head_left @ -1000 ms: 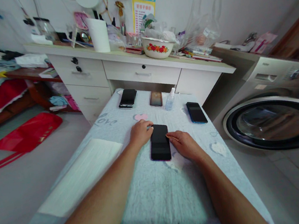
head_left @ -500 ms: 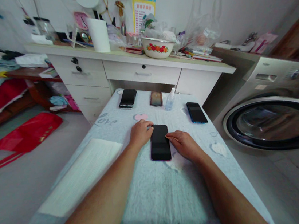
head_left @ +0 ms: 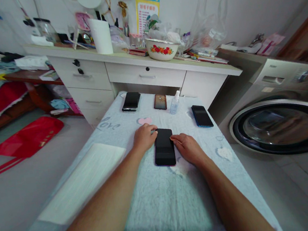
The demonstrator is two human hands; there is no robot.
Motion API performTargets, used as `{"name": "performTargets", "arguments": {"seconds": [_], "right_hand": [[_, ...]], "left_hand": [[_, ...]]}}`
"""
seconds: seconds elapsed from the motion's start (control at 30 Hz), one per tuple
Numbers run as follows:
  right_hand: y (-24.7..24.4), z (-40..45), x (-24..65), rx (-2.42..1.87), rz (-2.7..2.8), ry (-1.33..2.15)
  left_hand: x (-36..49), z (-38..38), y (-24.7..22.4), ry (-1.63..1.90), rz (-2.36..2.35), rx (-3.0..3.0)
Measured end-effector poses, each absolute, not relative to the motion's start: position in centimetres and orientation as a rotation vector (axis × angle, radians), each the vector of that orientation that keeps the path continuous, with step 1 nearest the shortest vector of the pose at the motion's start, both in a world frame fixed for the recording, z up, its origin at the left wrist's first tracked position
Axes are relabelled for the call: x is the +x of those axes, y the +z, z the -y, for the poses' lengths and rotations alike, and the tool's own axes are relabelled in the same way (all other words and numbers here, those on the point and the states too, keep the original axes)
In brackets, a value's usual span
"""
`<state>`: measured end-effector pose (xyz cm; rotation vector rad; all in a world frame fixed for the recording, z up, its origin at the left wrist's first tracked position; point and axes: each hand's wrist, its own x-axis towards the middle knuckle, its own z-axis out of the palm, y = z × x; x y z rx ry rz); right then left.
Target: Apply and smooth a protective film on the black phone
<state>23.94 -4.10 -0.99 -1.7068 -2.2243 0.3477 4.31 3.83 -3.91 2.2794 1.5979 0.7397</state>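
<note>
A smartphone [head_left: 164,148] with a dark screen and a thin purplish-red edge lies face up on the cloth-covered table. At its upper left corner, my left hand [head_left: 144,136] is closed with fingers curled against the edge. My right hand [head_left: 187,147] has its fingers pressed together at the phone's right edge, near the top. Both hands rest low, close to the cloth. Beyond them stand a clear spray bottle [head_left: 174,103] with a white cap and a small brown-backed phone [head_left: 160,101].
Stacked dark phones [head_left: 131,101] lie at the table's far left, and a blue-edged phone [head_left: 202,116] at the right. A white paper sheet [head_left: 83,181] lies left of my forearm. A white desk [head_left: 145,71] borders the far end; a washing machine [head_left: 275,88] stands at right.
Both hands keep their places at the phone's edges, and the phone stays put. Only a very slight shift of the whole view shows.
</note>
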Motion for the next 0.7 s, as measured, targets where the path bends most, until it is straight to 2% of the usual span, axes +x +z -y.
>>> {"name": "performTargets", "arguments": {"seconds": [0.7], "right_hand": [[-1.69, 3.08, 23.56, -1.73, 2.113, 0.325]], "left_hand": [[4.3, -3.68, -3.76, 0.734, -1.585, 2.267]]}}
